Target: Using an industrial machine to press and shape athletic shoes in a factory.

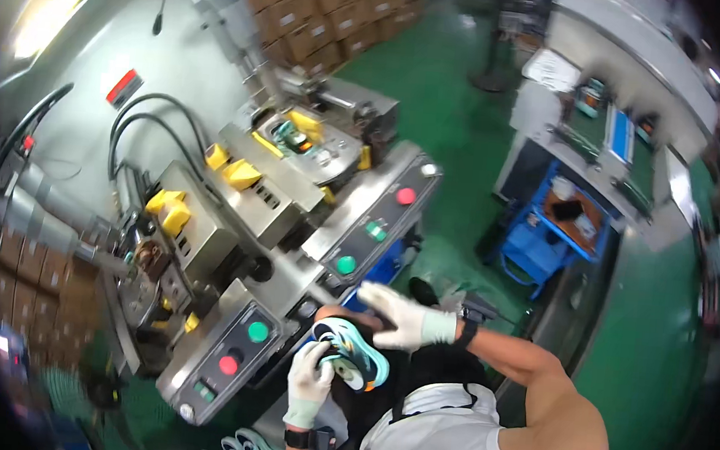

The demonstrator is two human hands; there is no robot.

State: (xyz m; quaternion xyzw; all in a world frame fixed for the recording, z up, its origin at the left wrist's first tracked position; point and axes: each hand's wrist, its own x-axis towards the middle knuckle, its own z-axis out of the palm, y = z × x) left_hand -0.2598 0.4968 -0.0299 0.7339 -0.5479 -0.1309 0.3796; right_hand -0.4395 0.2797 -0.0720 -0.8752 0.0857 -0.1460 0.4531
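Far left: grey press machine (234,215) w/ yellow blocks (241,173), green button (258,332) & red button (229,364) on its front panel. Just right of that, left hand (309,382), white glove, grips teal sneaker (352,353) from below. Sneaker sits low centre, in front of machine. Right hand (395,314), gloved too, clasps shoe's top. Far right: blue cart (545,235) on green floor (461,123).

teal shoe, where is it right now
In the head view the teal shoe sits low and centre, held between the gloved left hand and right hand, just in front of the grey machine's button panel.
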